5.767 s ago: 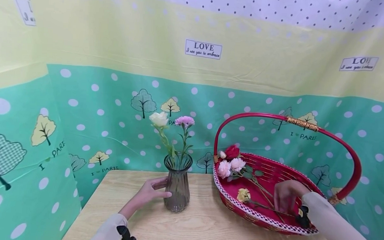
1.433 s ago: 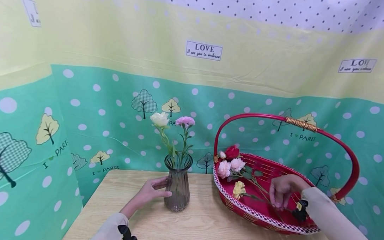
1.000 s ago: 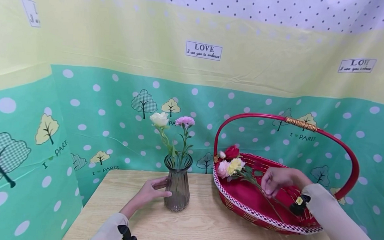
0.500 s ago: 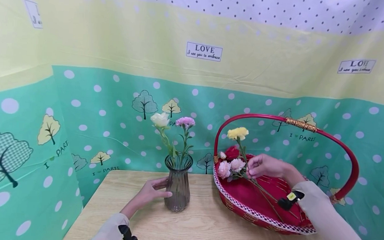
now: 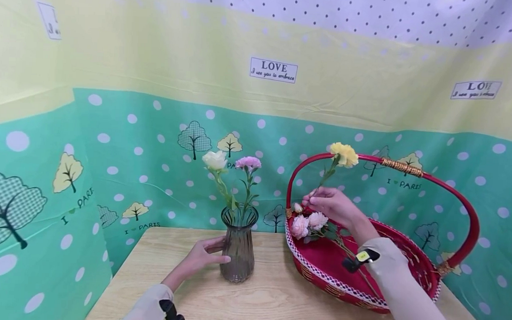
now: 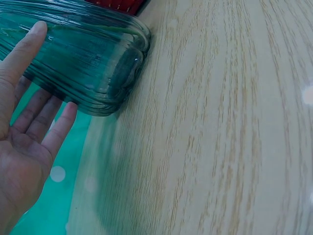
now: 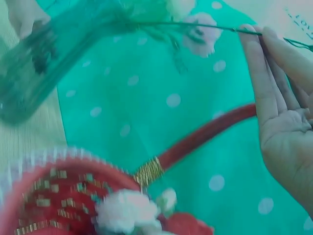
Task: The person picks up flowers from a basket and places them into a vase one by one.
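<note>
My right hand [image 5: 336,207] pinches the stem of a yellow carnation [image 5: 345,154] between thumb and fingertips, raised over the left end of a red woven basket [image 5: 320,261]. In the right wrist view the thin stem [image 7: 210,26] reaches from the fingertips toward the vase. My left hand [image 5: 202,256] holds a grey ribbed glass vase [image 5: 238,256] low down, thumb in front and fingers behind; the left wrist view shows the thumb across the glass [image 6: 88,63]. A white rose [image 5: 215,160] and a pink-purple carnation [image 5: 248,163] stand in the vase.
Pale pink flowers [image 5: 317,220] and a white bud [image 5: 297,208] lie in the basket's left end, with a red rose [image 7: 188,225] beside them. The basket's tall red handle [image 5: 470,210] arches above it. A patterned cloth [image 5: 154,175] hangs behind the wooden table [image 5: 268,301].
My right hand has picked the yellow carnation up from the basket, turned it bloom upward and brought it left and higher. My left hand has stayed on the vase.
</note>
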`<control>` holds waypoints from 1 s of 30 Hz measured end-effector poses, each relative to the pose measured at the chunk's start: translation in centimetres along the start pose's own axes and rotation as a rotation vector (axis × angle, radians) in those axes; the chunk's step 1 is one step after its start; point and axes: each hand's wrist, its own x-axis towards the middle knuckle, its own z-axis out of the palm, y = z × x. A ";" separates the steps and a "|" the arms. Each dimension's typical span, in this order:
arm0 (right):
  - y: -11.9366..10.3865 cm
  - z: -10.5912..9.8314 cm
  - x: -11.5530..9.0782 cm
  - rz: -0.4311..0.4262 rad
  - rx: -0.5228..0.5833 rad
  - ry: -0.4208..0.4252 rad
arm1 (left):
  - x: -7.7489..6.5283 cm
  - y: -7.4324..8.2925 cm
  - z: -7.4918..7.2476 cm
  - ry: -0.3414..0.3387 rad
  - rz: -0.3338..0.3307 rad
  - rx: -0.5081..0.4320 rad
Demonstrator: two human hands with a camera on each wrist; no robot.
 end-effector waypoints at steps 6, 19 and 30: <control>0.1 2.9 2.1 -0.086 0.111 0.073 | 0.0 -0.1 0.0 -0.010 0.000 -0.028; 0.9 6.8 4.8 -0.067 0.125 0.140 | -0.2 0.2 0.1 -0.010 0.014 -0.009; 1.5 7.9 5.6 -0.032 0.029 0.176 | -0.2 0.0 0.3 0.003 -0.003 -0.024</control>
